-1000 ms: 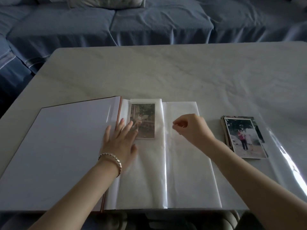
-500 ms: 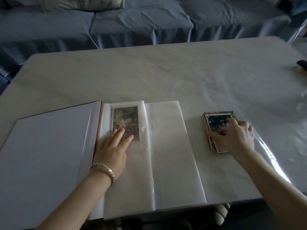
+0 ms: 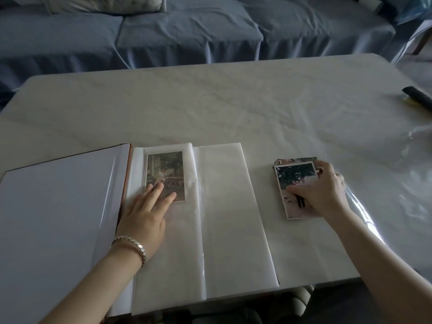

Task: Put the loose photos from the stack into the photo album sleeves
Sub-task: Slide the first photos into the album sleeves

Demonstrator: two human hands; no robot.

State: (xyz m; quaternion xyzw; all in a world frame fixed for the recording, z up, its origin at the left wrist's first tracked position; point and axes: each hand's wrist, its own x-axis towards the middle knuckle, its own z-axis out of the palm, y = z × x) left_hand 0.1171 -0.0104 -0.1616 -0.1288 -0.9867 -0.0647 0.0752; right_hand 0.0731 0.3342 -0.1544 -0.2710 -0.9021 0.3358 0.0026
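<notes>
Photos for this task are lying as a stack of loose photos (image 3: 295,159) on the pale table (image 3: 233,101), at about 3 o'clock from the open photo album (image 3: 58,206) and a little apart from its page edge.

The right hand (image 3: 320,192) is resting on this stack. Its thumb is lying across the top photo (image 3: 295,177) and its fingers are curling round the edge at the 3 o'clock side, so it is pinching that print. The top photo is sitting turned a little against the ones under it. I am judging that the hand is separating one print from the others, but I cannot tell if it is holding only one.

The left hand (image 3: 145,218), with a metal bracelet (image 3: 131,244) on the wrist, is lying flat on the album page with straight fingers and is holding nothing. Its fingertips are touching the lower part of the sleeved photo (image 3: 166,169), which is sitting at 12 o'clock from the hand. Probably this hand is pressing the thin page down so that it is not lifting or sliding.

The empty sleeve column (image 3: 222,206), just at 3 o'clock from the sleeved photo, is looking like the likely place for the next print.

A dark oblong object (image 3: 417,95) is lying at 2 o'clock on the table, and a blue sofa (image 3: 187,31) is standing behind, at 12 o'clock.
</notes>
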